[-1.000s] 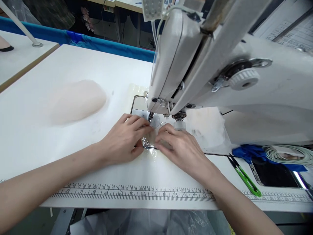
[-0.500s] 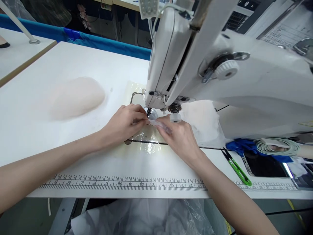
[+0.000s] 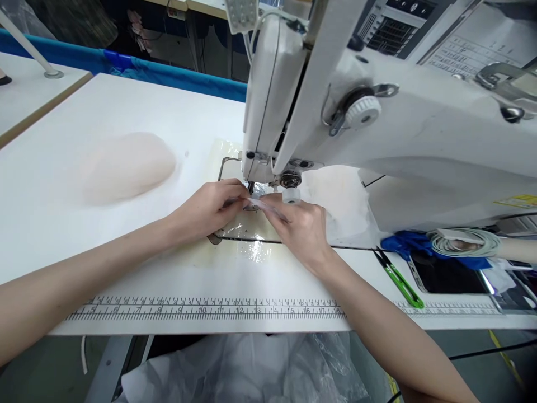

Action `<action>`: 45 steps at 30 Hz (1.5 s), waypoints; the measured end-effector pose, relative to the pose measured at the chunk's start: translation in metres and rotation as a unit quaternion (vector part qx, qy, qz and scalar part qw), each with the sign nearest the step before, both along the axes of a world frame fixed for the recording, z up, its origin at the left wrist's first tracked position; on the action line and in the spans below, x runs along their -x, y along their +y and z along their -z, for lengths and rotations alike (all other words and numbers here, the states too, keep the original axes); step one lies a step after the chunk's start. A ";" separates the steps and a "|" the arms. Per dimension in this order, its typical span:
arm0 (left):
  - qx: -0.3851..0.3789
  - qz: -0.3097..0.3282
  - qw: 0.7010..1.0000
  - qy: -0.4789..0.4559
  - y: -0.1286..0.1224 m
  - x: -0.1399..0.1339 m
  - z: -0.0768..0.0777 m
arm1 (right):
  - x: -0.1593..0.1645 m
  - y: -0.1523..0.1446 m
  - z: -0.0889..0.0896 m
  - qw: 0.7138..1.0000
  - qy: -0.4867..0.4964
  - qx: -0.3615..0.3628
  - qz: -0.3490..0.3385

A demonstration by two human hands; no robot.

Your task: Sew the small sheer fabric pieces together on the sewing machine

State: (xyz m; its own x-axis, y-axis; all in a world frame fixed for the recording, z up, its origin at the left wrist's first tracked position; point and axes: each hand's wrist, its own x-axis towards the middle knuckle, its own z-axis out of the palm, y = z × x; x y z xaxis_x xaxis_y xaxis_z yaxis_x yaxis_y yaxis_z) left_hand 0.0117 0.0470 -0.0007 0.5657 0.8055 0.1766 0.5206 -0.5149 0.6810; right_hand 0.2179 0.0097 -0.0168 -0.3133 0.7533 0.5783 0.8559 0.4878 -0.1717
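Note:
A thin strip of sheer whitish fabric (image 3: 265,206) stretches between my two hands, just in front of the presser foot (image 3: 250,188) of a white sewing machine (image 3: 289,112). My left hand (image 3: 216,206) pinches one end with thumb and fingertips, left of the foot. On the other side, my right hand (image 3: 300,226) has its fingers closed on the strip, partly under the machine head. Both hands rest low over the shiny needle plate area (image 3: 241,230). Whether the fabric lies beneath the foot is hidden by my fingers.
Sheer pale fabric pieces (image 3: 134,165) lie on the left of the white table, and more pale fabric (image 3: 338,201) sits under the machine arm. At right are green thread snips (image 3: 400,280), a phone (image 3: 448,274) and a coiled cord (image 3: 465,246). A printed ruler (image 3: 201,308) runs along the front edge.
The view has shifted slightly, so the machine appears further left. Both hands keep hold of the strip, which now looks a little straighter between them.

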 end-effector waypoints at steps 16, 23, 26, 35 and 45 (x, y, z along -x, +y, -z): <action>-0.100 0.028 0.995 0.012 0.006 -0.005 0.013 | 0.009 0.001 -0.003 1.000 -0.001 -0.006 0.000; -0.105 0.113 0.987 0.034 0.007 0.010 0.007 | 0.006 -0.002 -0.003 0.999 -0.003 0.035 -0.014; -0.206 0.115 0.970 0.057 0.000 0.011 0.013 | 0.004 -0.006 -0.003 0.998 -0.016 0.024 -0.059; -0.416 0.044 0.879 0.230 -0.036 0.007 0.013 | -0.001 -0.009 -0.004 0.988 -0.108 -0.013 -0.110; -0.395 0.061 0.885 0.238 -0.034 0.010 0.013 | -0.001 -0.008 -0.005 0.986 -0.122 -0.004 -0.114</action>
